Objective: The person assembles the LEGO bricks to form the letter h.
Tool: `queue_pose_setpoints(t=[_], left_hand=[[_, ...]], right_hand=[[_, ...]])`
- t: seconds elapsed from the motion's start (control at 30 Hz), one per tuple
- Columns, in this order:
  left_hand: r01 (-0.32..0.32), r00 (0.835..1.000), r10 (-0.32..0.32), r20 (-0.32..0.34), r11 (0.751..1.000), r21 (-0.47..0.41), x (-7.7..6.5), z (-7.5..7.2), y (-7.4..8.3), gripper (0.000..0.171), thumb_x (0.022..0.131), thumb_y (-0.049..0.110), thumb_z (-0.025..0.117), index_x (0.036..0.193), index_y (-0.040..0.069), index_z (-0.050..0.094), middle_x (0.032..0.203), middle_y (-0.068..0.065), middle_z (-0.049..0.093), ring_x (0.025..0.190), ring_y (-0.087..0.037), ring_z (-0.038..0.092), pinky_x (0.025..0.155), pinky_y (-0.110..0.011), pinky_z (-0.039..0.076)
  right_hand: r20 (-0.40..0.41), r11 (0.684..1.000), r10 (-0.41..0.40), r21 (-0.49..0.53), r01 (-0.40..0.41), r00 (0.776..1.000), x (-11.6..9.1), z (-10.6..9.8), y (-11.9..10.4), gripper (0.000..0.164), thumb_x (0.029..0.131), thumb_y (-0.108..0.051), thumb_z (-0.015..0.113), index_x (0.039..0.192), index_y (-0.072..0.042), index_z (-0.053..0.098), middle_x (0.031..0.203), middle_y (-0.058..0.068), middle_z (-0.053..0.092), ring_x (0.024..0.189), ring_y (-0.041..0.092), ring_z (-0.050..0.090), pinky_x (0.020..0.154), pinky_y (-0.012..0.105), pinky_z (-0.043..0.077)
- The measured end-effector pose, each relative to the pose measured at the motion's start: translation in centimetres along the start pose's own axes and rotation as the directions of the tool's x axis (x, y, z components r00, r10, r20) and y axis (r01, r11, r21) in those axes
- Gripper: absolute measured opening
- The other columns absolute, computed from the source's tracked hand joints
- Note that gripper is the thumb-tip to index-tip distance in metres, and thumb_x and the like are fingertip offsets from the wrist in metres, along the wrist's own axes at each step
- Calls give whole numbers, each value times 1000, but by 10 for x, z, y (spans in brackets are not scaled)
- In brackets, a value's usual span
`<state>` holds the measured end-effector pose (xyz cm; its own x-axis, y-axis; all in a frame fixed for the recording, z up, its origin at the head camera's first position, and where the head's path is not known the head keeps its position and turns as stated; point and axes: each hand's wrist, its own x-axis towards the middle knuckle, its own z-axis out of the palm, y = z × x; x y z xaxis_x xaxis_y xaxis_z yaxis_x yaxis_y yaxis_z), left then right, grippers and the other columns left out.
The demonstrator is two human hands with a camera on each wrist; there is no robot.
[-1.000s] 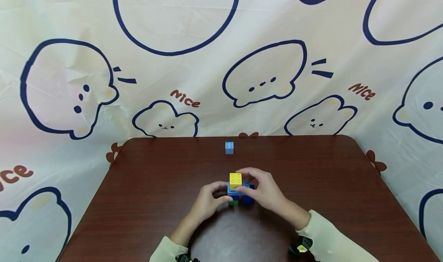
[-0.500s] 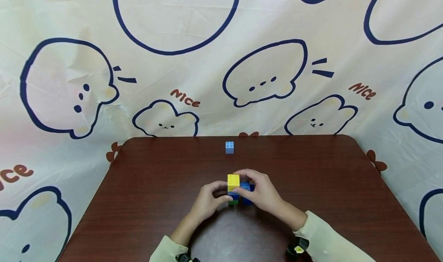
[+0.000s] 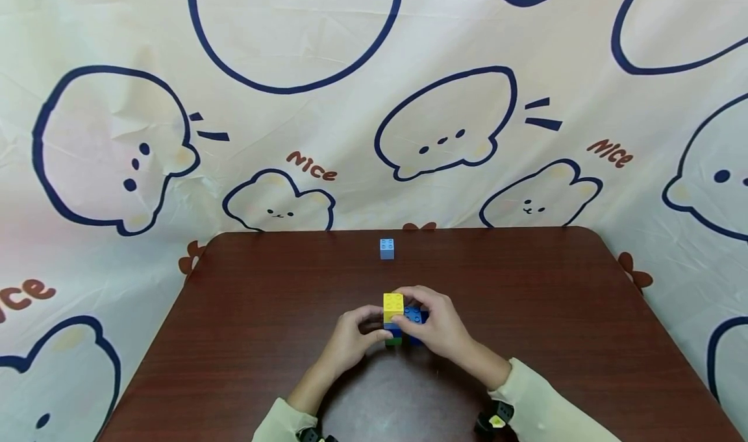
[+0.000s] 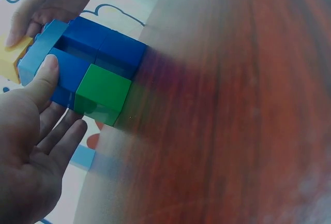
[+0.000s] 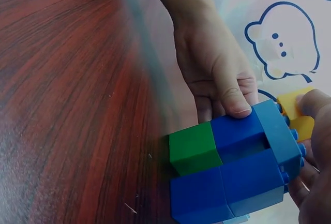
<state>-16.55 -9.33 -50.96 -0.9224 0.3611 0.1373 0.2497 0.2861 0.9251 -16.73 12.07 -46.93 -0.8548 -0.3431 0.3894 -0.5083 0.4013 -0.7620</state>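
Head view, from the left: a pale sleeve (image 3: 283, 421) leads to the left hand (image 3: 353, 338), whose fingers pinch the near-left column of a block structure, thumb against a dark-blue block (image 5: 238, 132) that sits on a green block (image 5: 192, 146). Beyond, near the far edge of the desk (image 3: 269, 286), stands a light-blue block (image 3: 387, 249), apart from the structure. A yellow block (image 3: 393, 307) is on the left end of a blue bridge brick (image 5: 279, 136); whether it is fully seated cannot be told. The bridge spans to two stacked dark-blue blocks (image 5: 253, 180) on the right. Farthest right, the right hand (image 3: 435, 325) pinches the yellow block between thumb and fingers.
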Motion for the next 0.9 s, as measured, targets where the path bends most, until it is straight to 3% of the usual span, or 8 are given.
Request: queue_pose_setpoints(t=[0.3,0.57,0.9], left_hand=[[4,1000,-4,-5,1000,10,-1,0,-1,36,90,17,79,121,4,69,115,-10,72,106,-24,70,85,-27,58],[0,1000,0,-3,1000,15,0,0,-1,35,90,16,78,122,4,69,116,-11,72,106,-24,70,85,-26,58],[4,1000,-4,6,1000,18,0,0,-3,36,90,16,78,122,4,69,117,-11,71,107,-24,70,86,-26,57]], right_hand=[[17,999,-11,-39,12,1000,0,0,2,37,85,-22,85,118,-15,71,108,-6,67,89,11,60,78,28,58],[53,985,-22,-170,31,998,5,-3,-2,36,84,-32,86,115,-18,73,104,-12,65,89,8,55,76,27,55],[40,988,18,-155,-12,999,1,0,1,39,83,-30,87,116,-15,72,107,-10,65,91,8,57,79,28,57]])
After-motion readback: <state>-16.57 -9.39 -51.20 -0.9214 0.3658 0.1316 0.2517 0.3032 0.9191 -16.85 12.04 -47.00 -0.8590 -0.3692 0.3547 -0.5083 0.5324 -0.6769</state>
